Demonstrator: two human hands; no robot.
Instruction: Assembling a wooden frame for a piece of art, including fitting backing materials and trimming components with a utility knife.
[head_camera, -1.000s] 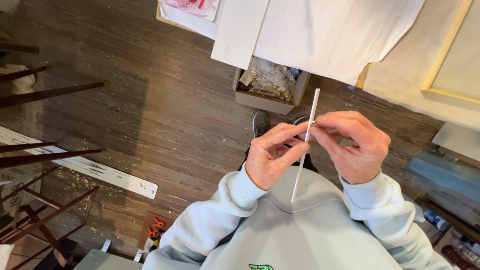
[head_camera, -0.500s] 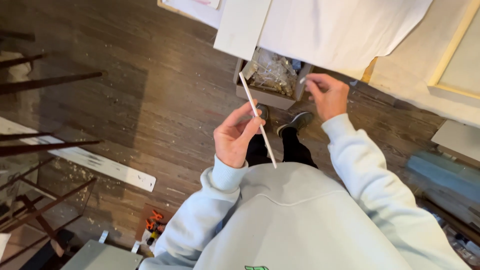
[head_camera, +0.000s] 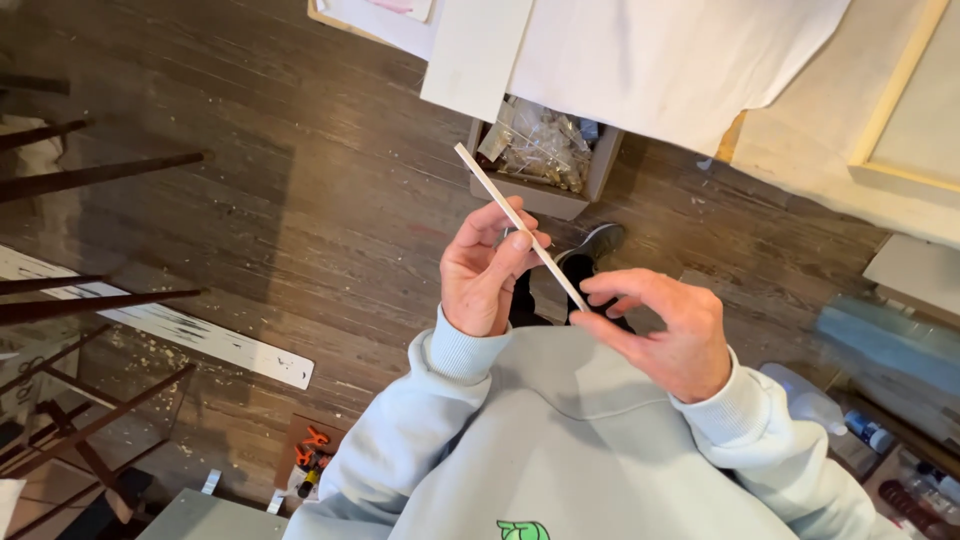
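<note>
Thin pale strip, long and flat, held tilted in front of the chest, upper end pointing toward the cardboard box on the floor beyond it, lower end toward the body; left hand pinches the strip near its middle, thumb on one face, fingers curled behind; right hand closes thumb and fingertips on the strip's lower end, so both hands are clamped on the same piece, set a little apart along its length; reads as an inspect/handle step, strip being sighted or turned between the fingers rather than fitted to anything, no tool in either hand; strip looks slender enough to flex or snap, so any next handling calls for light, even pressure from both pinches and no twist; directly below the strip, a dark shoe on the dark wooden floor; the box beyond the strip's upper end is open and full of clear plastic bags, contents too small to tell; above that, a white cloth hangs over a table edge; to the strip's right, a pale wooden frame; to its far left, a white painted board lying on the floor among dark chair legs.
</note>
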